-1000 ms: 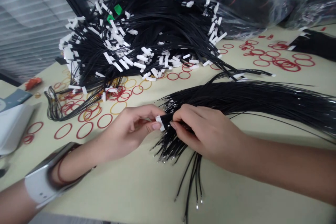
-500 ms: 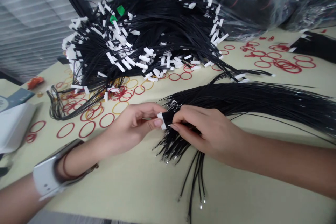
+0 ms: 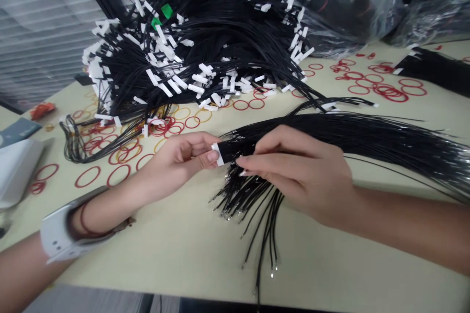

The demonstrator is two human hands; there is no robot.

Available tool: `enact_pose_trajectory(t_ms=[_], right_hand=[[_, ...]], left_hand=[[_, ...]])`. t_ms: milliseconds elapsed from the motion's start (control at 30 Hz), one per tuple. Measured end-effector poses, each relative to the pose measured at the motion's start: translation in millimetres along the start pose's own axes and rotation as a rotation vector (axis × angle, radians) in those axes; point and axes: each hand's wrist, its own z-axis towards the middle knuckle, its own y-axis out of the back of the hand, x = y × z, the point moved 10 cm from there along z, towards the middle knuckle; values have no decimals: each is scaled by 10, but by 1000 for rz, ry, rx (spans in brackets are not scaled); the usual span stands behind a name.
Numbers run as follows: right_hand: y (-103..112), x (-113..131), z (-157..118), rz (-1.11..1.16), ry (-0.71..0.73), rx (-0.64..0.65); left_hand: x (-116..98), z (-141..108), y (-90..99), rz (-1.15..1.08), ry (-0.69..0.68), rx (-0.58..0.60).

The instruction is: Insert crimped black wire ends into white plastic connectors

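Observation:
My left hand (image 3: 189, 159) pinches a white connector housing (image 3: 218, 154) between thumb and fingers. A flat row of black wires (image 3: 231, 149) runs from this housing toward my right hand (image 3: 293, 171). The right thumb and fingertips are closed on a black wire, mostly hidden by the fingers. Beneath that hand lies a thick bundle of loose black wires (image 3: 374, 142) with small metal terminals at the ends. Several wire ends (image 3: 271, 234) hang toward the front of the table.
A large heap of black cables (image 3: 235, 34) with white connectors stands at the back. Red and yellow rubber bands (image 3: 118, 175) are scattered on the table (image 3: 330, 274). Clear plastic bags (image 3: 341, 5) sit at the back right, a tied cable bundle (image 3: 433, 71) before them. A white box (image 3: 18, 171) is at left.
My left hand has shifted slightly up and left with the housing. The right fingers have drawn back from it, exposing more of the wires between my hands.

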Motion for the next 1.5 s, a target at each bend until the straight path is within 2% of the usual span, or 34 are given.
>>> enact_pose_trajectory(t_ms=[267,500,700,1133,1500], right_hand=[[-184,10,-50,-98,102,44],[-132,-3,-34,-114,84,3],[-94,25,-40,-74,112,-29],[-172,169,-77,-8,272,82],[-165,127,-73,8,232,45]], left_hand=[[-22,-20,-24,-41,-2,-16],[-35,-45,-28,-62,-15,-6],[7,-45,-19,18,-17,-1],[-36,-45,-23,50,-52,10],[-34,-57,-65,85,-74,42]])
